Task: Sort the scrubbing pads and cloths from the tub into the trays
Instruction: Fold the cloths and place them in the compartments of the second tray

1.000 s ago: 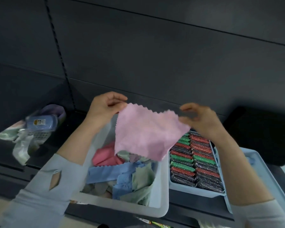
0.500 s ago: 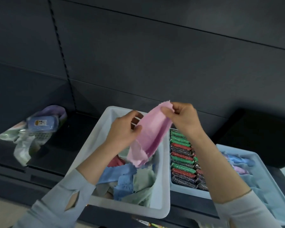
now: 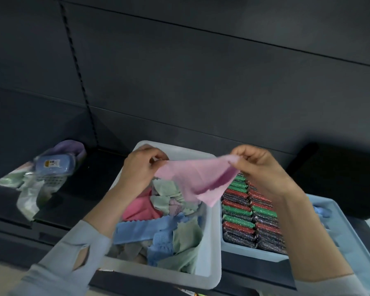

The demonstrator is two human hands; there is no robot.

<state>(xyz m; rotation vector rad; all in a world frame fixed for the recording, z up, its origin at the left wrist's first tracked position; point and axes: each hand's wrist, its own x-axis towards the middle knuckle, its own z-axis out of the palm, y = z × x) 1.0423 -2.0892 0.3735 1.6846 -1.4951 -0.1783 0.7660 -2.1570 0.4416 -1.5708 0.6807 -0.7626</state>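
A pink cloth [image 3: 198,178], folded over, hangs stretched between my two hands above the pale tub [image 3: 210,248]. My left hand [image 3: 140,169] pinches its left end and my right hand [image 3: 260,167] pinches its right end. The tub holds a loose heap of blue, green and pink cloths [image 3: 165,223]. To its right a light blue tray [image 3: 250,253] carries tight rows of red, green and dark glittery scrubbing pads [image 3: 247,212]. A second light blue tray [image 3: 350,231] at the far right is partly hidden by my right forearm.
All containers sit on a dark shelf with a dark back wall behind. At the left lie a blue packaged item [image 3: 55,166], a white perforated piece and pale green cloths [image 3: 28,189]. The shelf's front edge runs below the tub.
The cloth was spread flat a second ago, then my hands came together and folded it. Now they have drawn apart again, pulling the folded cloth taut a little lower.
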